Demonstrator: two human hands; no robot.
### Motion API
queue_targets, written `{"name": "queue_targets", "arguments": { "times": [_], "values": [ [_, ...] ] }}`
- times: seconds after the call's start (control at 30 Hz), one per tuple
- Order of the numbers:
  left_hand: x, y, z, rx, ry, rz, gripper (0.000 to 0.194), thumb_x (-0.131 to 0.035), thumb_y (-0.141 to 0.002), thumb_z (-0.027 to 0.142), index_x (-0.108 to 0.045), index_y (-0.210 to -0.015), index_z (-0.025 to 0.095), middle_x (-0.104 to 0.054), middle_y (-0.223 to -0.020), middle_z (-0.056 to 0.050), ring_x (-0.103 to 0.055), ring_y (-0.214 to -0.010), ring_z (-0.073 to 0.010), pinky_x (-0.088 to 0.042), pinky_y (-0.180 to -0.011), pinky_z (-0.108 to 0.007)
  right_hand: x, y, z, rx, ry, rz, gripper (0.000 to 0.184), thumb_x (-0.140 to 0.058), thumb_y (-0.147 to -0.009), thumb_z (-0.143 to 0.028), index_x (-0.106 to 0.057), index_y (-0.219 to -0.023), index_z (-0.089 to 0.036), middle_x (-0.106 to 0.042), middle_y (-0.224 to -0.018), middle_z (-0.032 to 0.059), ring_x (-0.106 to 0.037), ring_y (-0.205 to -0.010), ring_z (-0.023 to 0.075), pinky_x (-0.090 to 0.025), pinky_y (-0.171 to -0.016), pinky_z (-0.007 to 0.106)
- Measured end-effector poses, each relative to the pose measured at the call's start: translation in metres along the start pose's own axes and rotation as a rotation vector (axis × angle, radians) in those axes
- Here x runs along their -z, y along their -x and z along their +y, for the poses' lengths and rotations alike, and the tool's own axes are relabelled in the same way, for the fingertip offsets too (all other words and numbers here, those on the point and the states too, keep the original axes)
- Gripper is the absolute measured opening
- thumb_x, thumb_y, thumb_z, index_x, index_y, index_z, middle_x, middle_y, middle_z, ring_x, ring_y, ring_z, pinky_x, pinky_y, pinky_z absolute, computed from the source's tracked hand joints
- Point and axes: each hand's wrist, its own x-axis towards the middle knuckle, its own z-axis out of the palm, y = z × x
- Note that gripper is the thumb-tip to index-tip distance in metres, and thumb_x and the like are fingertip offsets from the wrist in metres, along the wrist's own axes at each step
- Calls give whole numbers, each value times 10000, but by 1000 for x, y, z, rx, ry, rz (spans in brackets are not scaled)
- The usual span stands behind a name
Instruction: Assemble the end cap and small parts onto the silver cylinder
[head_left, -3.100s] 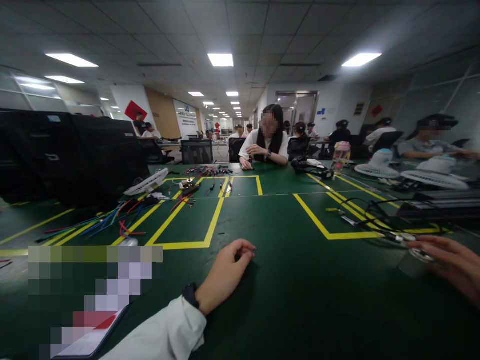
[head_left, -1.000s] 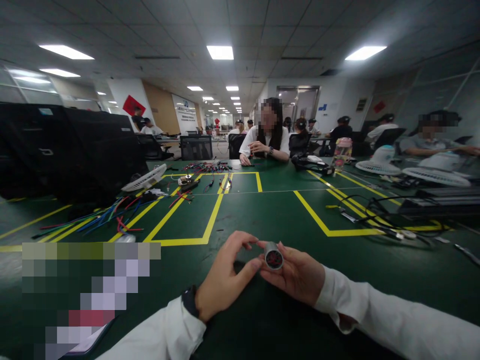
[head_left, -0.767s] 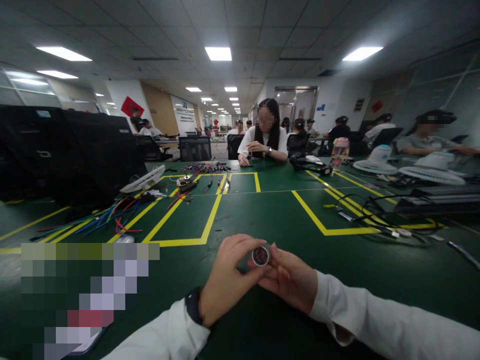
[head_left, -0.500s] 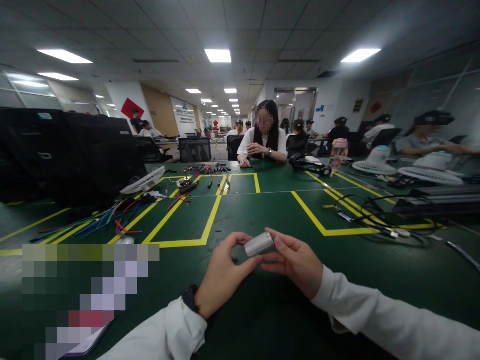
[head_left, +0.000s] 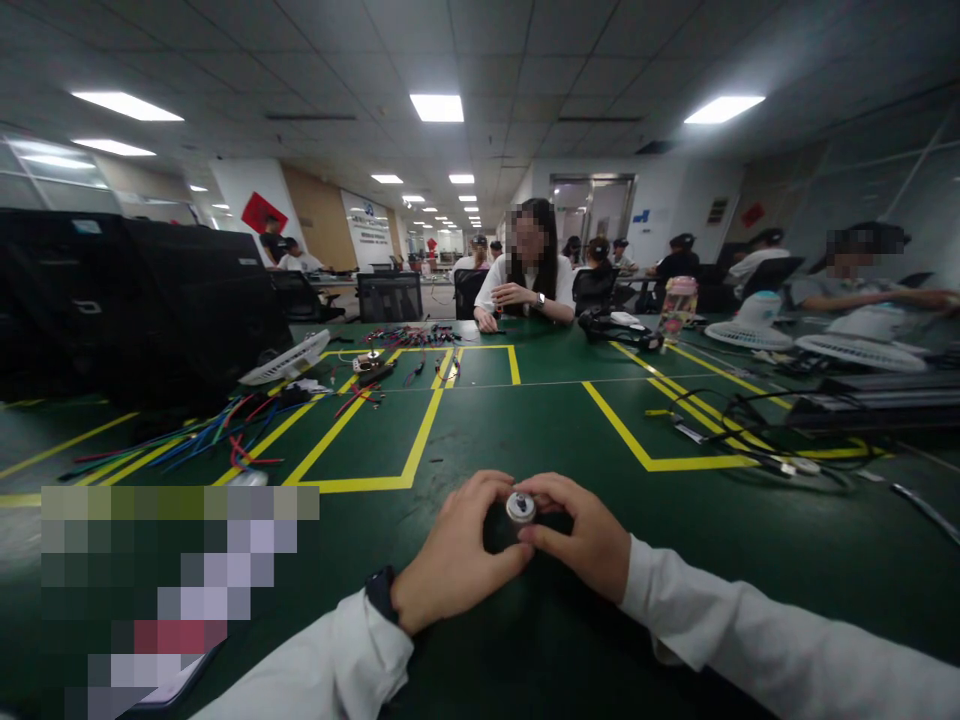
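A small silver cylinder, by its looks an electric motor (head_left: 520,508), stands upright between my hands with its round end and a dark centre stub facing up. From the left, my left hand (head_left: 461,545) curls its fingers and thumb around the motor. My right hand (head_left: 581,530) grips it from the other side, thumb at the front and index finger behind. Its lower part is hidden by my thumbs, so I cannot tell whether it touches the green table (head_left: 525,430).
Loose coloured wires (head_left: 202,435) and a white fan (head_left: 289,360) lie left. Black cables (head_left: 739,425) and metal profiles (head_left: 870,400) are at right. Across the table a person (head_left: 529,280) sits handling something small. A phone (head_left: 176,680), partly blurred out, lies front left.
The motor has turned from lying tilted on its side to upright, its end now facing up. Both hands have rotated with it, and my right hand has closed in around it.
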Motion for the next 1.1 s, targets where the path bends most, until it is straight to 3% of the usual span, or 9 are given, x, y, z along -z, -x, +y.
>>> {"name": "queue_targets", "arguments": {
  "times": [0.07, 0.2, 0.37, 0.5, 0.6, 0.73, 0.9, 1.0, 1.1],
  "values": [
    [2, -1, 4, -21, 76, 71, 334, -608, -765, 221, -553, -1094, 223, -573, -1090, -69, -532, -1015, -218, -401, -902, -368, -1, 0, -1, -10, -28, -10, 403, -664, -711, -278, -573, -1097, -210, -609, -1054, 47, -583, -942, 156, -471, -865, 339],
    [3, -8, 11, -68, 93, 129, 125, -550, -820, 216, -626, -919, 210, -588, -1016, -57, -538, -998, -197, -410, -902, -341, -1, -1, 1, -27, -71, -27, 417, -669, -708, -280, -536, -1092, -188, -616, -1019, 42, -585, -919, 144, -468, -859, 328],
    [6, -15, 13, -50, 100, 124, 131, -558, -830, 258, -680, -841, 212, -598, -995, -56, -557, -967, -194, -429, -879, -336, -1, -1, 1, -35, -19, -13, 430, -682, -684, -257, -527, -1078, -183, -611, -1010, 44, -580, -912, 151, -464, -841, 331],
    [17, -16, 5, -37, 100, 193, 178, -538, -851, 303, -686, -911, 223, -599, -974, -52, -555, -968, -194, -421, -892, -345, 3, 0, -4, -16, 56, -28, 342, -643, -714, -237, -547, -1038, -180, -610, -1012, 42, -570, -940, 151, -444, -865, 329],
    [21, -12, -10, 0, 15, 97, 188, -570, -828, 342, -707, -934, 270, -583, -1064, -56, -524, -1035, -219, -400, -920, -384, 14, 4, -3, -39, 126, -13, 333, -628, -726, -236, -537, -1041, -175, -601, -1023, 46, -559, -952, 151, -439, -866, 332],
    [18, -5, -28, 4, -203, -131, 157, -634, -775, 374, -720, -906, 374, -549, -1239, -8, -446, -1134, -275, -333, -955, -474, 29, 11, 3, -97, 167, -5, 346, -609, -759, -291, -510, -1072, -180, -585, -1049, 49, -552, -966, 148, -440, -879, 339],
    [19, -3, -29, 29, -266, -216, 240, -626, -777, 391, -671, -1010, 426, -508, -1322, 36, -417, -1182, -282, -308, -972, -492, 35, 16, 8, -124, 181, -15, 352, -590, -781, -313, -481, -1091, -186, -568, -1077, 52, -542, -993, 143, -438, -910, 339],
    [21, -5, -28, 59, -111, -145, 356, -569, -817, 393, -588, -1172, 369, -501, -1335, -6, -413, -1218, -262, -289, -1019, -468, 33, 16, 8, -131, 163, 1, 511, -629, -750, -306, -407, -1198, -198, -552, -1123, 54, -537, -1019, 147, -437, -923, 349],
    [23, -7, -31, 161, 78, 1, 338, -482, -865, 387, -592, -1167, 280, -574, -1236, -50, -496, -1149, -235, -346, -993, -413, 34, 14, 7, -132, 146, -18, 594, -651, -732, -295, -375, -1253, -224, -552, -1143, 41, -537, -1040, 147, -427, -949, 358]
  ]
}}
